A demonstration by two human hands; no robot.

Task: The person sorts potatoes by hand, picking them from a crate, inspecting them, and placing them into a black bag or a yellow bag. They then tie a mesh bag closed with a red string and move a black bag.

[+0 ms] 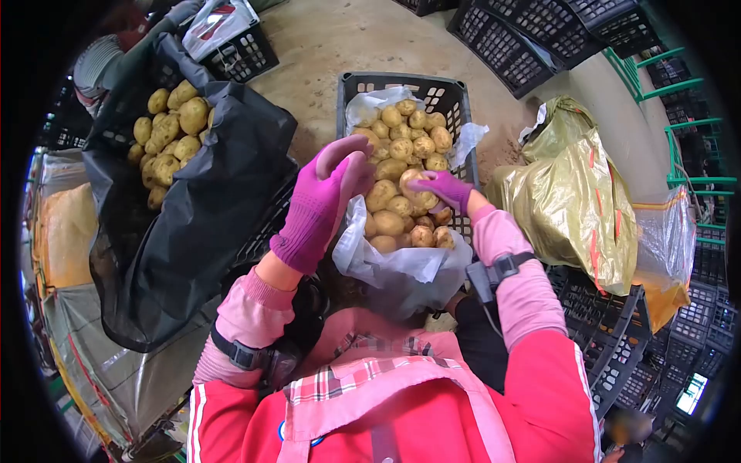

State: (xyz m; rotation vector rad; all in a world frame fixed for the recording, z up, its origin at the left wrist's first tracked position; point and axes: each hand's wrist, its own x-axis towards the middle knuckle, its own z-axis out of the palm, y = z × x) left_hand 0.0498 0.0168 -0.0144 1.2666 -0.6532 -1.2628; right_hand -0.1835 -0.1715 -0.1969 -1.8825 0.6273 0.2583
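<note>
A black plastic crate lined with thin white plastic stands before me, full of potatoes. My right hand, in a magenta glove, reaches in from the right side and grips a pale potato among the others. Over the crate's left side is my left hand, gloved in purple and magenta. Its fingers curve forward, apart from the thumb, and I see nothing held in it. Part of its palm is turned away from view.
At left, a crate lined with black sheeting holds more potatoes. A person's striped sleeve is behind it, near a smaller black crate. On the right stands a yellowish woven sack. Stacked black crates and green rails lie beyond.
</note>
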